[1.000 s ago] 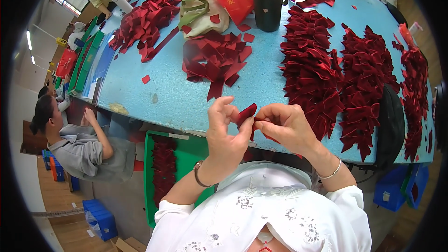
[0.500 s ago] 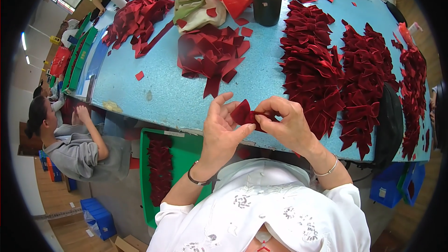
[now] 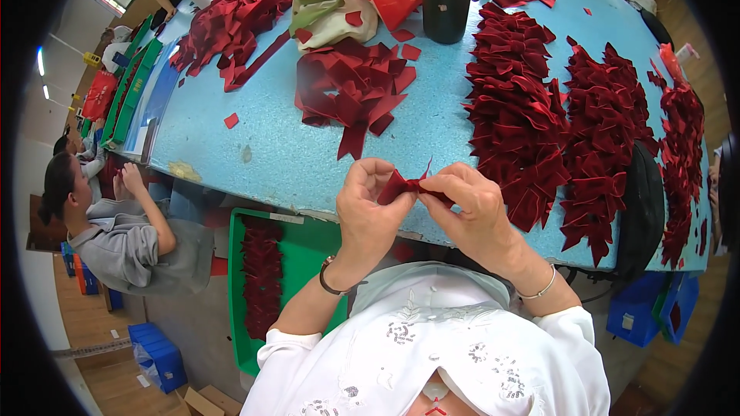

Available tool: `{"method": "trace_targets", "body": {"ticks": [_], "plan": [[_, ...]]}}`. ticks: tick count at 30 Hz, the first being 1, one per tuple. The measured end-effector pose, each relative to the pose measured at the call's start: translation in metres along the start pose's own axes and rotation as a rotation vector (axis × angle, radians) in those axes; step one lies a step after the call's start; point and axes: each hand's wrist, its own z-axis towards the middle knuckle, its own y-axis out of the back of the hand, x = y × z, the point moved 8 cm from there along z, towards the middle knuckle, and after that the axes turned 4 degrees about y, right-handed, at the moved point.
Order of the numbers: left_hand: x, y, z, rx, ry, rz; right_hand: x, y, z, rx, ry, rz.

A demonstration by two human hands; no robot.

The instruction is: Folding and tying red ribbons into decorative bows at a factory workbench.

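Between my two hands, just over the table's near edge, is a dark red velvet bow. My left hand pinches its left side, thumb against the curled fingers. At its middle and right side, my right hand has thumb and fingertips closed on it. A thin strip end sticks up between the hands. Beyond them lies a loose pile of red ribbon pieces. To the right, many similar bows are stacked in a long row, with another row beside it.
A green bin holding bows sits below the table's near edge at left. Farther back are a black tumbler, a cloth bag and another ribbon heap. A black bag hangs at right. A seated person works at left.
My left fingers, spread before, have curled in and now pinch the bow. The bow has turned, and a thin strip end now points up between my hands.
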Motion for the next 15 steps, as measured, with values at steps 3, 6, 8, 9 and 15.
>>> {"method": "trace_targets", "body": {"ticks": [3,6,8,9,15], "plan": [[-0.007,0.005,0.000,-0.117,-0.083,-0.018,0.010,-0.001,0.000,-0.037,0.050,-0.044],[-0.011,0.011,-0.001,-0.228,-0.090,0.013,0.019,-0.003,-0.003,-0.069,0.094,-0.078],[-0.009,0.011,0.002,-0.218,-0.081,-0.017,0.023,-0.005,-0.007,-0.100,0.096,-0.065],[-0.007,0.011,0.003,-0.206,-0.071,-0.043,0.023,-0.005,-0.008,-0.116,0.097,-0.058],[0.012,0.003,0.013,0.024,0.120,-0.352,0.014,-0.009,-0.012,-0.155,0.120,-0.056]]}}
